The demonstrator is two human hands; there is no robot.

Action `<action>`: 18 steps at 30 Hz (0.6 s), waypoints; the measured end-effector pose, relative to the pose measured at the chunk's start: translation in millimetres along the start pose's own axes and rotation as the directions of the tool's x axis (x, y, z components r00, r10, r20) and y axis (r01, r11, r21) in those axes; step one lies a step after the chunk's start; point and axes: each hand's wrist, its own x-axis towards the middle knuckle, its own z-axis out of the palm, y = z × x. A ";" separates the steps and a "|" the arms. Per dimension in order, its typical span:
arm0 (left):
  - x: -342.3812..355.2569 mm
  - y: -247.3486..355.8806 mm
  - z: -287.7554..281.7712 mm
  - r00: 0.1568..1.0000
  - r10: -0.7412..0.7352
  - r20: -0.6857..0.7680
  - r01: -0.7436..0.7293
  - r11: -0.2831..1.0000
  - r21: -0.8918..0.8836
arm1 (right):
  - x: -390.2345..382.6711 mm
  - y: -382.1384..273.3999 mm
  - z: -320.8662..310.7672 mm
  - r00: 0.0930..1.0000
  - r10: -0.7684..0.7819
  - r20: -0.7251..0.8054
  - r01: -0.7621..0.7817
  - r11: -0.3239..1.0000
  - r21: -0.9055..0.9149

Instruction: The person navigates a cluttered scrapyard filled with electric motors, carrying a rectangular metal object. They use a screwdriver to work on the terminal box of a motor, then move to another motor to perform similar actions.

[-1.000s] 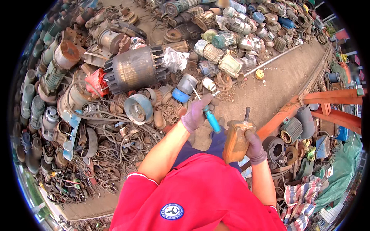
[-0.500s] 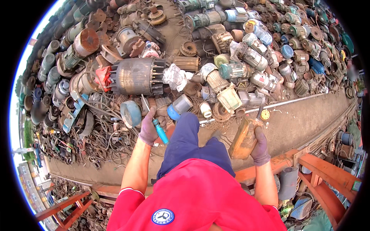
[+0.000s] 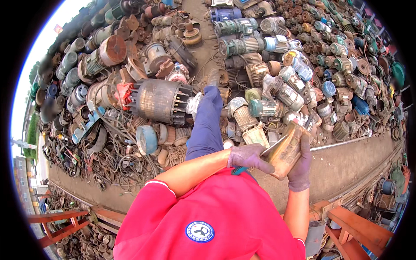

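My left hand [image 3: 251, 157], in a purple glove, is closed around a screwdriver with a teal handle [image 3: 241, 170]; its metal shank [image 3: 273, 144] reaches up along the near side of a grimy yellow-brown box [image 3: 287, 154]. My left fingers are at the box's lower left; whether they touch it I cannot tell. My right hand [image 3: 299, 171], also gloved, grips that box on its right side. A short dark part sticks up from the box's top. My leg [image 3: 203, 121] in blue trousers reaches forward toward the heap, beside a large dark cylindrical rotor [image 3: 158, 102].
Piles of old motors [image 3: 264, 108] and rusty parts fill the far side, with tangled cables [image 3: 125, 156] at left. A pale rail [image 3: 336, 143] edges the brown floor strip [image 3: 346, 164]. Orange steel frames [image 3: 359, 229] stand at both lower sides.
My left hand has moved rightward with the screwdriver, up to the box, which is raised slightly to the right. My leg has swung forward toward the heap, and the view has shifted.
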 end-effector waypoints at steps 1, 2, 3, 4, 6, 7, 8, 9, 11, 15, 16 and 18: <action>10.4 3.6 -10.2 1.000 0.009 0.001 -0.009 1.000 -0.018 | 12.5 -3.0 -7.0 1.000 -0.019 -0.024 0.019 0.999 -0.025; 18.8 6.8 -22.2 1.000 0.016 0.000 -0.016 0.999 -0.038 | 28.1 -3.5 -8.4 0.998 -0.035 -0.046 0.032 0.998 -0.051; 23.7 7.1 -34.4 1.000 0.016 -0.001 -0.016 0.997 -0.071 | 42.7 -8.4 4.9 0.999 -0.052 -0.008 0.050 0.992 -0.117; 29.9 -4.7 -50.5 0.999 0.045 -0.019 -0.048 0.987 -0.152 | 61.9 -8.2 15.5 0.996 -0.086 0.006 0.086 0.988 -0.129; 36.3 -35.1 -96.6 0.994 0.086 -0.073 -0.105 0.940 -0.324 | 115.5 -3.9 41.5 0.991 -0.131 0.038 0.136 0.979 -0.153; 23.7 -20.6 -136.9 0.996 0.060 -0.059 -0.079 0.918 -0.388 | 158.2 -6.3 43.2 0.982 -0.133 0.133 0.157 0.970 -0.183; 31.7 -55.6 -163.9 0.984 0.084 -0.159 -0.141 0.907 -0.397 | 197.0 -4.5 41.1 0.982 -0.164 0.096 0.185 0.935 -0.304; 25.8 -84.9 -194.3 0.972 0.066 -0.225 -0.178 0.830 -0.528 | 242.0 -1.7 57.1 0.989 -0.139 0.042 0.144 0.916 -0.375; 5.3 -121.0 -284.6 0.940 -0.024 -0.341 -0.209 0.748 -0.630 | 348.0 4.1 102.3 0.985 -0.159 -0.070 0.091 0.813 -0.575; -30.7 -212.5 -489.0 0.681 -0.312 -0.662 -0.251 0.750 -0.612 | 617.7 31.9 187.8 0.942 -0.241 0.233 0.292 0.248 -0.924; -41.1 -231.2 -540.7 0.588 -0.401 -0.703 -0.222 0.756 -0.616 | 688.9 34.6 220.4 0.944 -0.191 0.267 0.294 0.130 -0.947; -52.7 -273.6 -635.2 0.418 -0.407 -0.812 -0.322 0.769 -0.552 | 833.1 54.6 256.1 0.882 -0.231 0.410 0.351 -0.258 -0.900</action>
